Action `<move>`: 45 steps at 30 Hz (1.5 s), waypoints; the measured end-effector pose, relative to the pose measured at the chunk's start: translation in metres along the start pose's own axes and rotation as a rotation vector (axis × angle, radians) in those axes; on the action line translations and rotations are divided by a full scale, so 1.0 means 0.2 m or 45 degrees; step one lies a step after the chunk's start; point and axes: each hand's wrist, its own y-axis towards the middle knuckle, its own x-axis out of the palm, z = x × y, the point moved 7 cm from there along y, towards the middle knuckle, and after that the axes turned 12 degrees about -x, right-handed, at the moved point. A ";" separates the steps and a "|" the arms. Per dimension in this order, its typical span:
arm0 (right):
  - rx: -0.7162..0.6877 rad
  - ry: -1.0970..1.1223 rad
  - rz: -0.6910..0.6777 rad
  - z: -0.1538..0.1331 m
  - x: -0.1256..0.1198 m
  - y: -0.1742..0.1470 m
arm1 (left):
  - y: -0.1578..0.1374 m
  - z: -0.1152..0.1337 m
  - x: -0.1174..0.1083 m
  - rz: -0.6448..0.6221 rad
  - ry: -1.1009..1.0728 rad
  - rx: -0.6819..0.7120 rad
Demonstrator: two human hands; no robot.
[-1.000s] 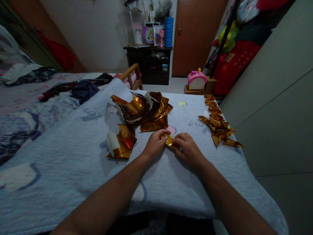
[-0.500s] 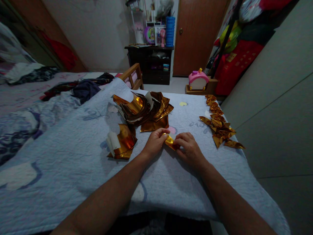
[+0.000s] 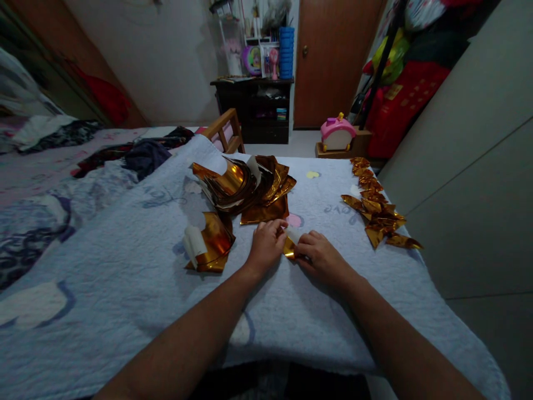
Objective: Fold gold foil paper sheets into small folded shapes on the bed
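Between my two hands is a small piece of gold foil paper (image 3: 289, 248), partly rolled or folded, with a pale side showing at its far end. My left hand (image 3: 268, 243) pinches its left end, the fingertips curled over it. At the right end my right hand (image 3: 320, 255) grips it with thumb and bent fingers, which hide part of the paper. Beyond my left hand lies a thick, curled stack of gold foil sheets (image 3: 233, 180). A smaller curled bunch of foil sheets (image 3: 214, 241) rests left of my left wrist.
Folded gold foil pieces (image 3: 381, 216) lie in a row along the right edge of the light blue quilted cover (image 3: 166, 311). Rumpled clothes (image 3: 147, 153) lie at the left. Behind stand a dark cabinet (image 3: 254, 122), a pink toy case (image 3: 338, 133) and a wooden door (image 3: 328, 72).
My hands have shifted slightly and turned the foil piece; less of its gold side shows between them and more of its pale side. The view has tilted a little.
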 end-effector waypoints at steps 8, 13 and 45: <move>0.007 0.054 -0.002 -0.01 -0.01 0.00 | -0.08 0.11 0.01 -0.158 0.172 0.370; 0.000 0.110 0.027 -0.04 -0.02 0.00 | -0.10 0.09 0.02 -0.149 0.216 0.435; 0.412 0.187 0.385 0.11 -0.01 -0.02 | -0.12 0.10 0.06 -0.302 0.264 0.530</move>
